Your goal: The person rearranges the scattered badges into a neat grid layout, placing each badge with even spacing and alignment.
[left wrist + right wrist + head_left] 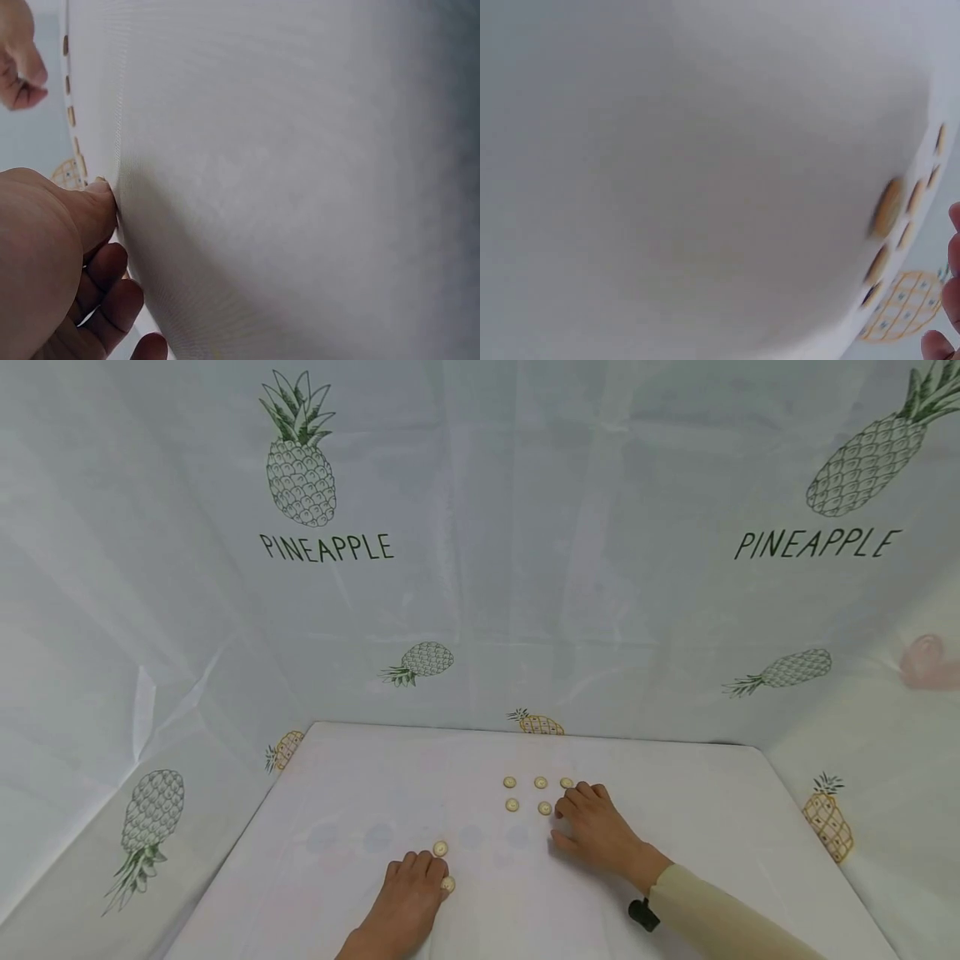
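Note:
In the head view, my left hand (408, 893) is low on the white table with curled fingers. A small round yellowish disc (447, 884) sits at its thumb side and appears pinched there; in the left wrist view the thumb (90, 210) hides the contact. Just beyond the fingers lies another disc (440, 848). My right hand (596, 827) hovers at a group of similar discs (544, 808), thumb and fingers apart. Its fingertips partly cover the group's far-right disc (566, 783). Nothing shows between the right fingers (952, 296) in the right wrist view.
The discs beside the right hand form two rows, a back one (540, 782) and a front one (512, 805). White cloth with pineapple prints (300, 477) hangs behind and at both sides of the table (675, 793).

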A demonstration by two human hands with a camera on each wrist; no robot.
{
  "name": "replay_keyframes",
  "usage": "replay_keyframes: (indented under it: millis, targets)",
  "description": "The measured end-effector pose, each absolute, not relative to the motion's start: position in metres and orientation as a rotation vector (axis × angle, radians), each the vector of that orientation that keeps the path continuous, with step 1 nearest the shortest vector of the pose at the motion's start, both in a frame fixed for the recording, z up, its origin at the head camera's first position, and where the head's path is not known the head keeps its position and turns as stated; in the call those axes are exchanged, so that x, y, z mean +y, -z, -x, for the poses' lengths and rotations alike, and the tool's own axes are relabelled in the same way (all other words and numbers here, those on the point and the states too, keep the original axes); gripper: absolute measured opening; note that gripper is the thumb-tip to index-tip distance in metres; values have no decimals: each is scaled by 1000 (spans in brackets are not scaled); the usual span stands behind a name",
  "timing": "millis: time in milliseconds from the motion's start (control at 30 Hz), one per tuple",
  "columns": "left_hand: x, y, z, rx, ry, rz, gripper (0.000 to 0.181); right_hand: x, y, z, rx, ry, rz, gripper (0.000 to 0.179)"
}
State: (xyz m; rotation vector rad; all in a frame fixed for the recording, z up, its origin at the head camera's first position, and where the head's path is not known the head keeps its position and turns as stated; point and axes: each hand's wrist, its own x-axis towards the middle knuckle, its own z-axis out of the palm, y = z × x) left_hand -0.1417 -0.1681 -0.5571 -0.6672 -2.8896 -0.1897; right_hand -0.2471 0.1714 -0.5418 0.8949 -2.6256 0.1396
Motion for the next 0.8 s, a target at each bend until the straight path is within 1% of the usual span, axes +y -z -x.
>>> replay_keyframes:
  millis: [167,467,800]
  targets:
    - [-167,555,141,-2891,176,657,18,137,539,253,-2637,-170,-940,20]
    - [-166,552,141,-2900,52,659,26,70,534,259,-2605,-148,-1091,23]
    - [-166,555,140,-2848,22,669,27,23,536,259,-2573,-91,-1280,31]
